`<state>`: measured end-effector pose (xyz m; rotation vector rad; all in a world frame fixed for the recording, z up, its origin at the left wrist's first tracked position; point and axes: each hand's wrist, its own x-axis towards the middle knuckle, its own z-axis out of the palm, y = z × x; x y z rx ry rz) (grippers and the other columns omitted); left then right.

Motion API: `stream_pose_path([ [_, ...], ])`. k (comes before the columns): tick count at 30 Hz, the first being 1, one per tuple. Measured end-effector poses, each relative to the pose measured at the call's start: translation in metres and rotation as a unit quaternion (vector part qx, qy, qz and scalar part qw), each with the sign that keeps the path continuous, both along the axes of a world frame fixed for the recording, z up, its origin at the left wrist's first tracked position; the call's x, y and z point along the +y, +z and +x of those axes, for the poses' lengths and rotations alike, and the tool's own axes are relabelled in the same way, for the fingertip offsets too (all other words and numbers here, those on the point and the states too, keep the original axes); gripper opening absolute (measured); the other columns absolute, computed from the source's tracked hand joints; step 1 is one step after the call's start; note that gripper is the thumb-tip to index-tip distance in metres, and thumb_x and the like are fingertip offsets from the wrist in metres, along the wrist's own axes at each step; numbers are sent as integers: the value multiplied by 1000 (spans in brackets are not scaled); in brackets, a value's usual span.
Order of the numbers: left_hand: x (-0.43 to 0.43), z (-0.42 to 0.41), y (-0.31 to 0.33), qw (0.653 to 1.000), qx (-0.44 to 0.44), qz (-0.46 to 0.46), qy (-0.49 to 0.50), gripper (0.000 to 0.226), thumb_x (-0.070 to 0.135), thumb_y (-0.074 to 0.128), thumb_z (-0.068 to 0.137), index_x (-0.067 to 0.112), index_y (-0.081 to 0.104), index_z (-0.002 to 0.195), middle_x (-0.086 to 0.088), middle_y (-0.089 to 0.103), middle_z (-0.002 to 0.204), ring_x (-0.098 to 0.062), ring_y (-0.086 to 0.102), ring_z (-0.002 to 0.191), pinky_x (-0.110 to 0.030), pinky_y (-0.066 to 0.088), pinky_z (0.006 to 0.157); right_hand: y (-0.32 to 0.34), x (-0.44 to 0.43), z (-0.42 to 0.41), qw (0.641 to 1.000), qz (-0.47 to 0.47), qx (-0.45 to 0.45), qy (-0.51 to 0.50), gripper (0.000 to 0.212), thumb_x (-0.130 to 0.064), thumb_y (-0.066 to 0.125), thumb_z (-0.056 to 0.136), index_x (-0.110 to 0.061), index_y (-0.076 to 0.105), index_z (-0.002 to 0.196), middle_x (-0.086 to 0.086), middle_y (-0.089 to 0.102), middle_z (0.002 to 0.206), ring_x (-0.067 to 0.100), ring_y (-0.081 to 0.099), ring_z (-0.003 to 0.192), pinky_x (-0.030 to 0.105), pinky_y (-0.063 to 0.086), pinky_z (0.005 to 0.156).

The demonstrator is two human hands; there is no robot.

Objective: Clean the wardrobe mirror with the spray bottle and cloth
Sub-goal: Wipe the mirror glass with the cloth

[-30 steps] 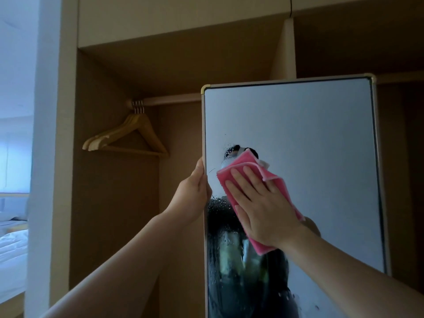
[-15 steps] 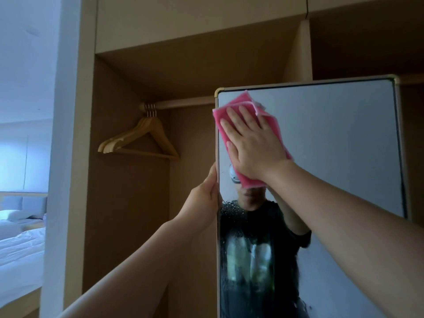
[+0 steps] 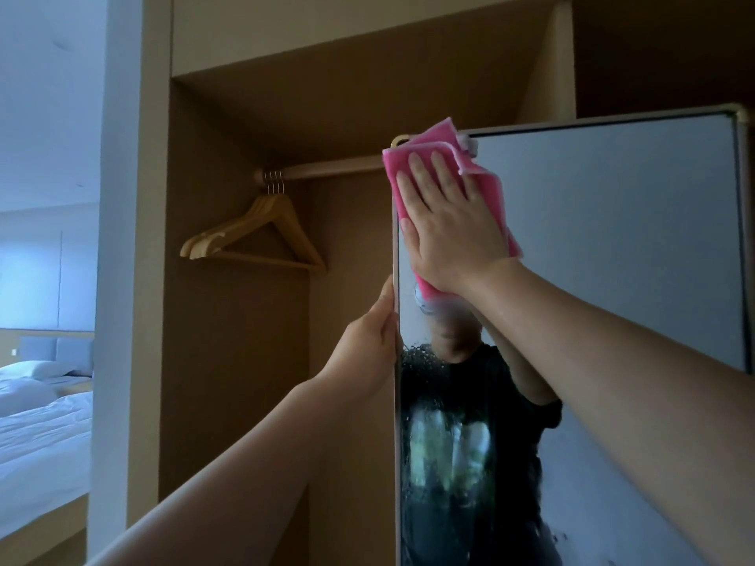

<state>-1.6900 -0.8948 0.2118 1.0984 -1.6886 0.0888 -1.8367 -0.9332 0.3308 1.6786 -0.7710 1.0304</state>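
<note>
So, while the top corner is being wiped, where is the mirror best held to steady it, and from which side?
By its free left edge, below the wiped patch, coming from the open wardrobe bay. The mirror is a thin upright panel, so fingers can hook behind that edge as the left hand does, leaving the glass clear for the right hand pressing the pink cloth.

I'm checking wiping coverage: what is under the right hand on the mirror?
A folded pink cloth lies under the right hand, against the top left corner of the gold-framed wardrobe mirror. The glass beneath the cloth is covered, so its state cannot be seen.
</note>
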Motion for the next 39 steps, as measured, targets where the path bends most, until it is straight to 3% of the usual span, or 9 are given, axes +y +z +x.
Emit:
stream_pose_path([
  [5,1,-2,0,1000,7,-7,-17,52,41,32,97,64,15,140,8,55,137,-13,52,123,-28,45,99,-32,-2,7,1000,8,-13,16,59,-40,19,100,-9,27,150,15,30,155,36,23,144,51,14,117],
  [9,2,-3,1,999,20,-4,-30,53,42,34,93,76,14,128,2,61,119,-10,58,110,-25,53,84,-60,-3,10,999,22,-17,28,59,-40,20,101,-8,24,151,16,29,155,37,21,145,54,20,117],
  [11,1,-1,-4,999,15,13,-36,48,38,35,94,68,28,131,18,68,94,-1,66,88,-14,51,68,-76,-2,11,999,34,-17,33,59,-40,17,102,-8,20,152,17,26,156,37,18,146,55,19,117],
  [13,-2,3,-14,999,18,42,-18,26,32,36,96,40,56,111,20,64,78,-10,66,78,-22,54,66,-95,-1,10,998,48,-8,34,59,-40,13,103,-7,17,152,18,22,157,37,14,146,55,17,116],
  [16,-2,6,-34,994,57,91,-15,25,28,38,99,19,61,97,-4,69,89,-25,68,85,-49,57,77,-119,2,6,997,64,24,29,61,-40,8,103,-5,14,153,19,17,158,38,9,147,54,14,116],
  [22,4,0,-42,983,136,97,-77,28,29,37,99,32,64,97,2,73,88,-16,71,85,-36,58,77,-118,9,-1,996,65,26,49,58,-36,15,102,-6,24,151,17,23,157,35,13,147,52,14,118],
  [27,7,-7,-54,982,150,96,-64,27,34,35,98,45,60,100,1,72,90,-22,70,85,-45,59,77,-117,8,-2,997,41,26,54,57,-35,23,100,-7,28,149,18,26,156,36,16,146,49,10,120],
  [33,8,-6,-87,968,192,145,-69,30,23,33,101,32,61,99,-10,70,94,-32,66,89,-45,58,78,-117,5,0,998,28,29,40,58,-36,20,100,-7,27,150,18,26,156,36,17,146,49,6,120],
  [39,15,-2,-148,959,180,215,-48,25,21,38,103,19,62,109,-8,68,99,-20,66,92,-40,54,84,-118,3,1,999,23,26,30,58,-37,18,101,-7,23,151,18,21,157,36,12,147,49,2,120],
])
